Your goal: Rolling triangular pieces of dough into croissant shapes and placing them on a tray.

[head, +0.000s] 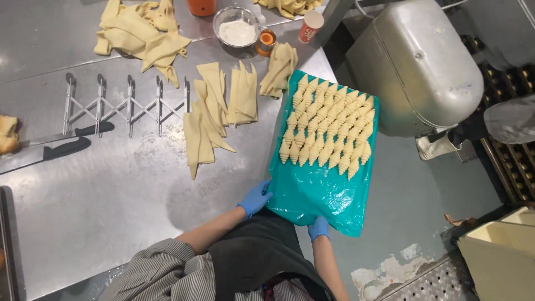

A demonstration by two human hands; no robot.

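Left hand [255, 198], blue-gloved, fingers closed on near left edge of teal plastic-wrapped flat tray [312, 195]. Right hand [319, 228], blue-gloved, gripping tray's near edge from below, fingers mostly hidden. Tray half on brushed steel worktable [111, 189], right part overhanging edge. Rows of pale raw rolled croissants [329, 131] packed on tray's far half. Cut dough triangles [220, 108] stacked on table just left of tray. Expandable multi-wheel steel dough cutter [125, 106] farther left. Two black-handled knives [61, 142] near left edge.
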